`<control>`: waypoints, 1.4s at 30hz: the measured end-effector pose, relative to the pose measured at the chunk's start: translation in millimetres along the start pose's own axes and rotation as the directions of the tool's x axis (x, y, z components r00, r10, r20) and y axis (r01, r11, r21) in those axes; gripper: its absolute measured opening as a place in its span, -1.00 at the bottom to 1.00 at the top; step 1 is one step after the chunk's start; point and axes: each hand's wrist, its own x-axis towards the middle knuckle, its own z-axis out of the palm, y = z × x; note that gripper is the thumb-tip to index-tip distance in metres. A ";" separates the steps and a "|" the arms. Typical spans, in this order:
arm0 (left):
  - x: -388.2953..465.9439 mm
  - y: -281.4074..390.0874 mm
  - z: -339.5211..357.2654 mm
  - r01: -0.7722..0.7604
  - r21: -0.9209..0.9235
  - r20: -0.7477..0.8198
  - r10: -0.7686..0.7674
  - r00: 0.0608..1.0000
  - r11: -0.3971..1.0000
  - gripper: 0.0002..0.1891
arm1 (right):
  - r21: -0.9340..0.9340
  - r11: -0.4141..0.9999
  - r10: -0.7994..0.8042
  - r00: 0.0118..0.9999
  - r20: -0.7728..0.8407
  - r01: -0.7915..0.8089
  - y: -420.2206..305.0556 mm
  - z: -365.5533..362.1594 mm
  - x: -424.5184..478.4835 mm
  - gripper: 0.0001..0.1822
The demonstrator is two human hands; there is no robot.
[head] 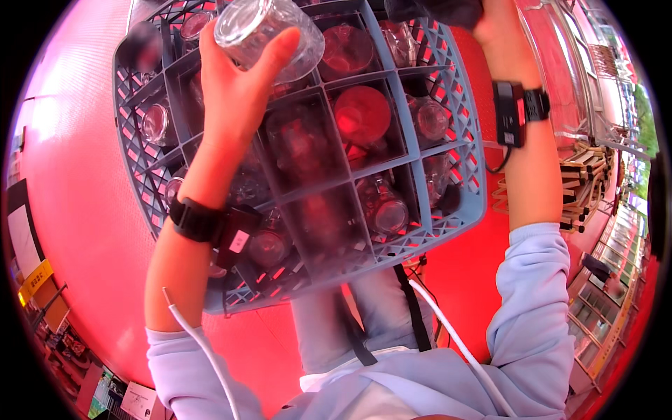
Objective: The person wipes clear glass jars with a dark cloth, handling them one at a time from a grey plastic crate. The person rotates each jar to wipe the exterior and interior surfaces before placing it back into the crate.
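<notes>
My left hand (247, 68) is closed around a clear glass jar (283, 42), tilted above the far part of a blue-grey plastic crate (417, 157). Dividers split the crate into compartments, and several of these hold clear glass jars, among them a jar with a wire clasp (391, 215) at the near right and another jar (156, 123) at the left. At the top edge, beyond the crate's far right corner, is my right hand (488, 23), partly cut off by the frame. A dark, blurred thing (441, 10) is beside it; whether the hand holds it cannot be told.
Red floor (457, 278) lies below and to the right of the crate. A stack of folded frames (588, 178) stands at the right, with glass-fronted shelving (598, 315) nearer. A yellow sign (35, 281) is at the far left. My legs are just under the crate's near edge.
</notes>
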 end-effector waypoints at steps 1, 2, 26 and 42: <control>2.0 0.0 0.3 -0.028 -0.033 0.015 0.028 0.999 0.999 -0.39 | -0.020 0.999 -0.027 1.000 -0.001 0.027 2.2 3.5 -12.4 -0.61; 5.3 0.4 -2.0 0.010 -0.081 0.087 -0.003 0.996 0.997 -0.40 | -0.039 0.998 -0.053 0.999 0.000 0.053 6.5 7.7 -23.5 -0.62; -68.8 90.9 -17.1 0.188 -0.256 0.250 -0.123 0.960 0.948 -0.56 | 0.099 0.992 -0.076 0.997 -0.032 0.079 8.2 24.3 -132.5 -0.55; -82.7 62.5 -25.7 0.252 -0.570 0.155 -0.199 0.968 0.782 -0.38 | 0.276 0.959 -0.084 0.996 0.042 0.069 56.6 79.9 -120.4 -0.61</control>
